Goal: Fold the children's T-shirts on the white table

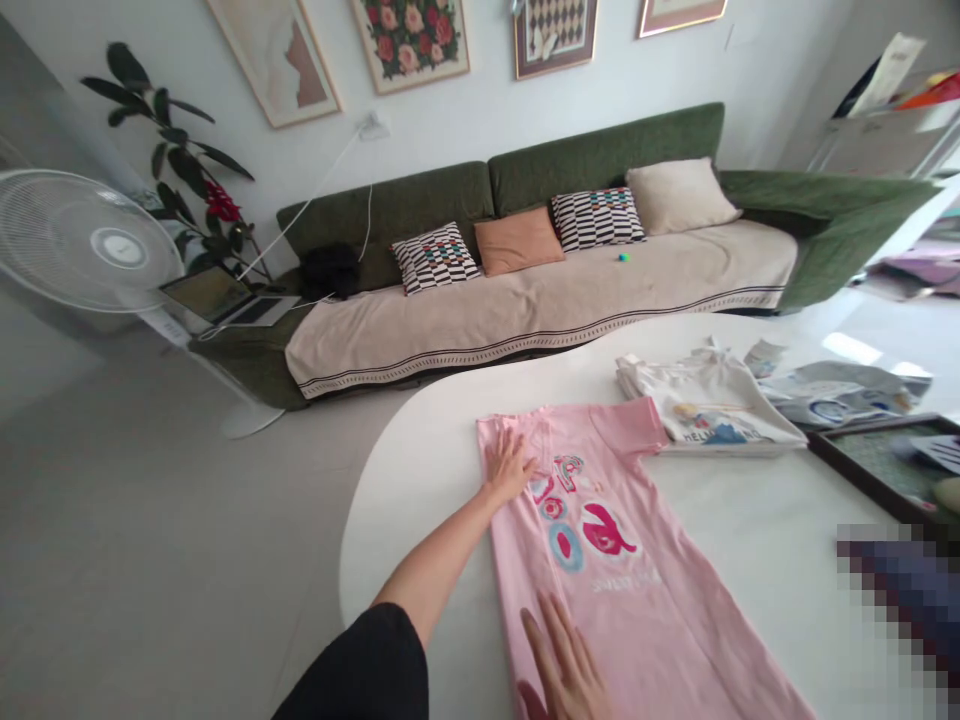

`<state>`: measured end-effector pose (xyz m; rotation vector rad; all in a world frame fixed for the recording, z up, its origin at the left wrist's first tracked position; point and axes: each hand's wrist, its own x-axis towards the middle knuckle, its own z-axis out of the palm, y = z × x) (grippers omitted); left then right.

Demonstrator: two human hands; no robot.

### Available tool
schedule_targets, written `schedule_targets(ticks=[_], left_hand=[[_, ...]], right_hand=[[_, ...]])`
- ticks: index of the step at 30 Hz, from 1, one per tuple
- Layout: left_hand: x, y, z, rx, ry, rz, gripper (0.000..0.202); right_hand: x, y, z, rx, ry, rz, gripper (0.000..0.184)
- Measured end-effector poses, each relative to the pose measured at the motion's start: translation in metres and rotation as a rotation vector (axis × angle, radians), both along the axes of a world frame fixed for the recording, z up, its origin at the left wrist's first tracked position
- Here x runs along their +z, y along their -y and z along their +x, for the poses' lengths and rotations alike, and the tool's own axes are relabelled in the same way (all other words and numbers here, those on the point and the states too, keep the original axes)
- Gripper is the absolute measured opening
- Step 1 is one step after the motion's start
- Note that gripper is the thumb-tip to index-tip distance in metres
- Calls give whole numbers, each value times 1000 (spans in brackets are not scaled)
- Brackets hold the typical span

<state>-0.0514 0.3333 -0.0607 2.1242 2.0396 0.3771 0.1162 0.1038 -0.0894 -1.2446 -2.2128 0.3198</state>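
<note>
A pink T-shirt (622, 590) with a colourful print lies spread on the white table (420, 470), its left side folded inward. My left hand (508, 466) rests flat on the shirt's upper left part near the shoulder, fingers stretched out. My right hand (566, 665) lies flat on the lower part of the shirt, fingers extended, near the bottom edge of the view. Neither hand grips anything.
A stack of folded white printed shirts (709, 405) sits beyond the pink shirt. Plastic bags (832, 390) and a dark framed tray (885, 460) lie at the right. A green sofa (600, 160) with cushions, a laptop (225, 298), a fan (86, 240) and a plant (180, 160) stand behind.
</note>
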Motion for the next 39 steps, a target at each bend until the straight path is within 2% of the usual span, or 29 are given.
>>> schedule_targets(ticks=[2,5,10,13,15,17,21,23,25,28,31,35,39], left_hand=[[-10,2,0,14,18,-41,59],[-13,-3,-5,13,25,-54,59],[1,-18,-10,19,27,-113,59],[10,-19,-4,5,33,-132,63],[12,-14,5,-56,42,-72,65],[11,-6,15,-134,48,-29,65],[13,3,27,-163,4,-135,60],[21,-3,30,-149,-38,-196,59],[33,-17,37,-148,-62,-194,57],[53,-47,66,-179,-46,-123,43],[63,-76,114,-223,-12,-106,34],[62,-100,174,-180,26,-87,46],[52,-107,202,-102,64,-102,38]], right_hand=[[-10,0,-16,46,115,112,55],[-20,1,-27,17,204,130,63],[-13,-8,-34,110,212,101,72],[-3,-16,-23,112,184,33,66],[3,-25,0,65,143,-9,58],[9,-38,36,-19,91,-20,52],[10,-57,121,-295,41,-19,49],[4,-54,156,-393,62,-36,48],[-3,-47,179,-428,79,-71,48],[-10,-36,193,-455,75,-159,46],[-6,-32,191,-509,15,-236,41],[10,-31,183,-573,-87,-333,33],[22,-32,175,-608,-117,-385,28]])
